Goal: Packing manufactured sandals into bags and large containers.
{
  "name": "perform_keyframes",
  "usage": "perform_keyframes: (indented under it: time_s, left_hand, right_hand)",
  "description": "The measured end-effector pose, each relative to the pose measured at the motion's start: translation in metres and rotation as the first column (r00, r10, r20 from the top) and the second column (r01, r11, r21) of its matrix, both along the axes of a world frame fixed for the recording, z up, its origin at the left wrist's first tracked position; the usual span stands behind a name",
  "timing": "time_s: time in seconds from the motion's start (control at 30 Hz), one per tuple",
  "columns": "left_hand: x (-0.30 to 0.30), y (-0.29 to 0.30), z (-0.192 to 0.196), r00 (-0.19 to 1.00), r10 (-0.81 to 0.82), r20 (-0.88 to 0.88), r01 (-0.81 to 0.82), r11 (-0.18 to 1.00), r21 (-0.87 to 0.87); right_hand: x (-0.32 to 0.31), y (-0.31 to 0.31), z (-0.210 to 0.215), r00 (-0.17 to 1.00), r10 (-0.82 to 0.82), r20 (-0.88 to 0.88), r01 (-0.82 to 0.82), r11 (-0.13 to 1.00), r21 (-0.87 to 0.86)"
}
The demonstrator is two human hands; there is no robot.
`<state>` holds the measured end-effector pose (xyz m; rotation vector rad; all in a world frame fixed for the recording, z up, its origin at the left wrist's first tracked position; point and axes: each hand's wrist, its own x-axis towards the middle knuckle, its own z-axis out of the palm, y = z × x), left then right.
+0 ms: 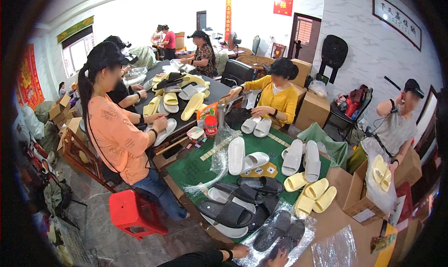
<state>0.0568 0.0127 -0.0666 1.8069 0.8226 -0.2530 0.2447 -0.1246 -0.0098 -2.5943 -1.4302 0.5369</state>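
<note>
A pair of black slippers (pixel 273 229) lies inside a clear plastic bag (pixel 305 229) at the near edge of the table. My left hand (pixel 240 251), below a black sleeve and a dark wristband, is closed at the bag's left edge. At the bag's near end is my right hand (pixel 278 258), its fingers bent against the plastic and partly cut off by the lower edge of the picture. Just beyond the bag, several black slippers (pixel 226 211) and white ones lie in an overlapping heap.
Yellow slippers (pixel 317 187) and white slippers (pixel 293 157) rest on the green table mat (pixel 186 166). Another clear bag (pixel 336 248) lies at right on cardboard. A red stool (pixel 133 211) stands at left. Co-workers handle slippers around the tables; one at right holds a bagged yellow pair (pixel 381 172).
</note>
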Motion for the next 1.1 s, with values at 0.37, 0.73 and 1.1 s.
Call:
perform_keyframes:
  time_s: [0.37,0.73,1.1]
  left_hand:
    - [0.012,-0.007,-0.086,0.994,0.025,0.11,-0.034,0.996,0.083]
    - [0.018,-0.004,-0.11,0.983,0.025,0.18,-0.029,0.999,0.02]
    - [-0.014,0.002,-0.012,0.916,-0.089,0.39,0.163,0.974,-0.159]
  right_hand:
    - [-0.024,0.021,-0.012,0.938,0.257,0.233,-0.289,0.951,0.114]
    - [-0.031,0.051,-0.021,0.93,0.281,0.237,-0.326,0.927,0.183]
    - [-0.03,0.01,0.013,0.991,0.132,0.009,-0.131,0.97,0.207]
